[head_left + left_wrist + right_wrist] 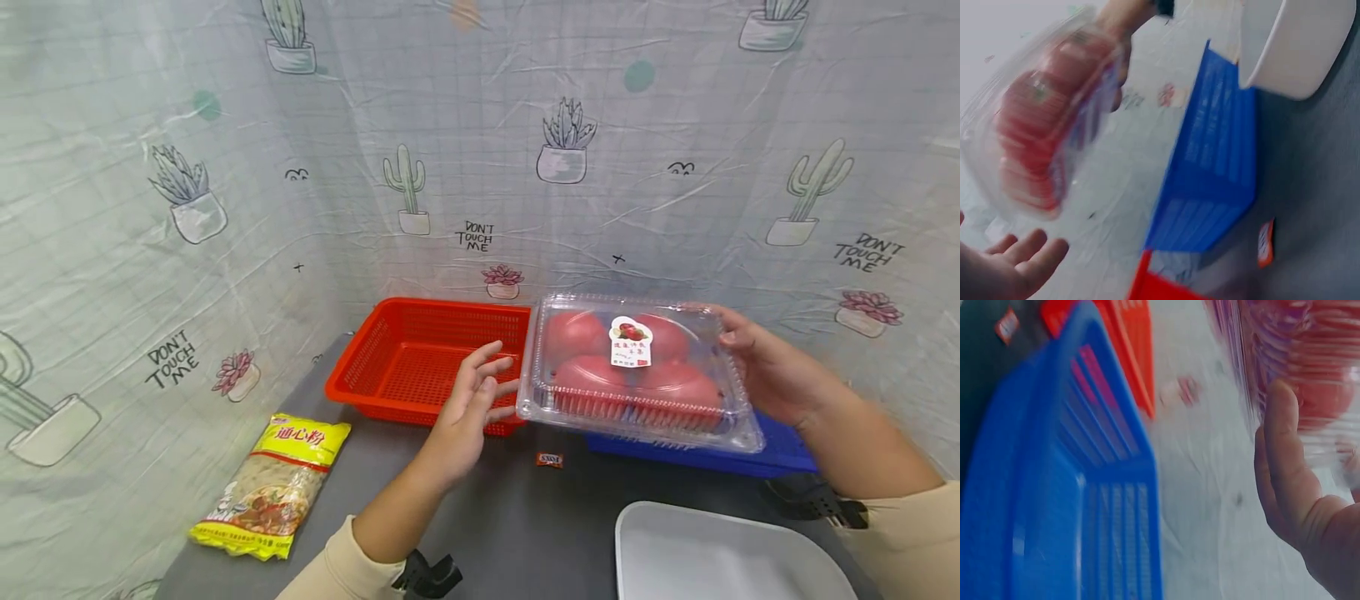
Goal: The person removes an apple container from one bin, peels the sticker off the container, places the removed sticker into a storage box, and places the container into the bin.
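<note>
A clear plastic clamshell box [536, 383] of large red fruits [678, 383], with a white label [632, 342] on its lid, is held above the table. My right hand [776, 375] grips its right end; in the right wrist view, fingers [1283, 419] lie against the ribbed side. My left hand [467, 421] is beside the box's left end, fingers spread and holding nothing. The left wrist view shows a small gap between that hand [1016, 265] and the blurred box [982, 150]. Part of the right hand is hidden behind the box.
Behind the left hand stands a red basket [352, 375]. A blue basket [787, 446] is partly covered by the raised box. A white tub [705, 558] sits at the front right, a yellow pasta bag [273, 492] at the left, and a small orange-red packet [550, 460] between.
</note>
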Available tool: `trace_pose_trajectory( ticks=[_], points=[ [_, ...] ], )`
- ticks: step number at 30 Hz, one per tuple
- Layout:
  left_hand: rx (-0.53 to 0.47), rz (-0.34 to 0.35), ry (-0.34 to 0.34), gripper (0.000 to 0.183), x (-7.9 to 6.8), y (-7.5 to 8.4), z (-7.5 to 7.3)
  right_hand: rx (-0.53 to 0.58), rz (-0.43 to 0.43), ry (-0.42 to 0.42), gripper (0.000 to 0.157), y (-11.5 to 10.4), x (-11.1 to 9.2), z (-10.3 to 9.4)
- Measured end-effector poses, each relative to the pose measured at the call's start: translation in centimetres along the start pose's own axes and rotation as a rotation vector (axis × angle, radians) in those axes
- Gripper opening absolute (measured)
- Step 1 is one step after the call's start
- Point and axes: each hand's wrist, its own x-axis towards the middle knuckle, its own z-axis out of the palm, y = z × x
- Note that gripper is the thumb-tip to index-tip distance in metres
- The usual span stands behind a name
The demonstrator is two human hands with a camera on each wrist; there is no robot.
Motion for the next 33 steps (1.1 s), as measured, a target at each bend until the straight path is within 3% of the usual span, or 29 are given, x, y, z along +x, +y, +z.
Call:
trace_pose_trajectory(
  ticks=[3,7,13,20,27,33],
  points=[
    [-0.031,-0.058,-0.003,0.052,-0.8,0.7,-2.0,-0.019,0.015,0.034,0.045,1.1,0.6,2.4],
    [-0.021,-0.110,0.001,0.052,-2.5,1.0,-4.5,-0.029,0.031,0.017,0.045,2.5,1.7,5.5],
    [0.006,-0.147,0.025,0.052,-5.5,0.9,-7.5,-0.006,0.060,0.040,0.049,4.5,3.3,10.3],
    [-0.047,-0.164,0.094,0.047,-9.4,1.5,-11.4,0.028,0.077,0.103,0.064,6.5,5.5,15.7],
    [-0.081,-0.202,0.184,0.047,-13.2,1.3,-15.2,0.028,0.136,0.128,0.066,8.7,7.9,19.2],
    [-0.075,-0.203,0.134,0.047,-15.4,-0.6,-16.9,0.067,0.168,0.157,0.063,11.2,8.4,21.4]
  ],
)
